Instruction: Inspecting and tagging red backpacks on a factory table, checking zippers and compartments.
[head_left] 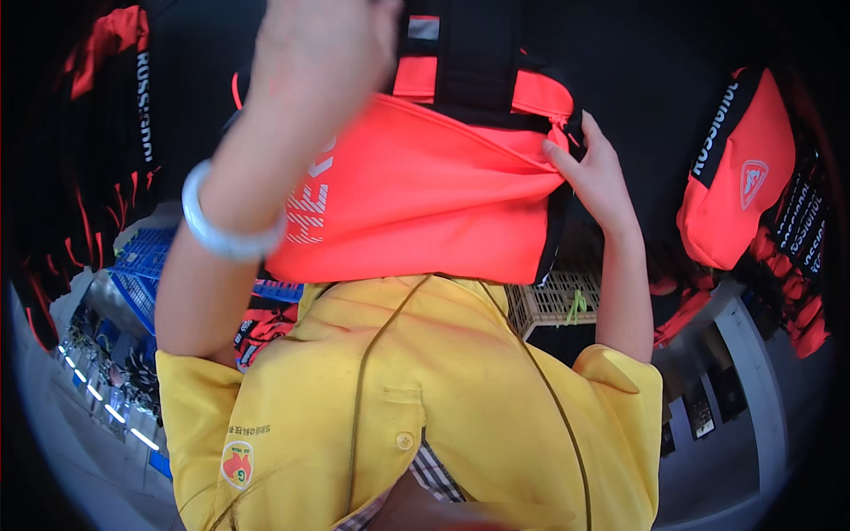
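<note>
Red bag [425, 199] — just before the yellow shirt [416, 354], right hand [595, 173] pinching the bag's edge near the zipper [460, 122], left hand [328, 40] blurred, grip impossible to tell — best worked with the cloth held taut.

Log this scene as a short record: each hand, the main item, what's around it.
Main item: coral-red bag with a black strap, in front of the person
Left hand: over the bag's upper left, blurred and partly cut off; grip and contact unclear
Right hand: at the bag's right edge, thumb on the red fabric
Left wrist: pale bangle
Right side: another red-and-black bag
Below, left: blue crate
Below, right: beige crate
Clothing: yellow shirt
</note>
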### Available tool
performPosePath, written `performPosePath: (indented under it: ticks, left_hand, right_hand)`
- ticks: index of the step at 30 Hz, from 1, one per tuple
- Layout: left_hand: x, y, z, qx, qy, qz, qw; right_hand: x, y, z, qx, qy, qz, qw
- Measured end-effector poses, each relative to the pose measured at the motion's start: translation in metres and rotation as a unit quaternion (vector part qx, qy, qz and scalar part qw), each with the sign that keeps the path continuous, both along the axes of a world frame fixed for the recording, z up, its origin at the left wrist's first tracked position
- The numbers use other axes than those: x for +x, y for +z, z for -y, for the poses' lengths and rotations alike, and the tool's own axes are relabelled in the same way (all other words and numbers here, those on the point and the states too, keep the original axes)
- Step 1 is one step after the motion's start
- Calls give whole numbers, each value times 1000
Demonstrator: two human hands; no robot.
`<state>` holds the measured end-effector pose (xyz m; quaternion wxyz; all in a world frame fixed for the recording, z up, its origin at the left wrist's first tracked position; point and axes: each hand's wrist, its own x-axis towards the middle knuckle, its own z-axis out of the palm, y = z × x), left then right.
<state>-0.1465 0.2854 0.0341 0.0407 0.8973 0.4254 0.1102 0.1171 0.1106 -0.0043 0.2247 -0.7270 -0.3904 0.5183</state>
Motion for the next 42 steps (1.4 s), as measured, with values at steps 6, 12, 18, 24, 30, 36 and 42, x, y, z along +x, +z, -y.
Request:
performPosePath:
  ticks: [6,12,18,24,30,36,42]
  left_hand:
    - [-9,-68,-78,-477,277,124,825]
    - [24,-25,-101,-643,289,372,604]
    - [8,122,-151,-503,92,520,684]
    - [-6,264,-206,-442,-90,603,658]
    - [-25,325,-197,-270,-51,662,697]
    - [-62,307,-175,-220,-166,626,729]
    - [-122,155,-32,-342,-86,448,821]
  right_hand:
    - [3,-21,-77,127,-61,61,988]
    - [-5,-28,-178,-2,-167,-282,945]
    - [10,113,-255,191,-136,-379,895]
    - [19,303,-281,259,-66,-374,888]
    - [35,371,-271,367,209,-470,775]
    - [42,355,-219,469,-134,-3,873]
    - [-9,218,-82,361,-26,-90,928]
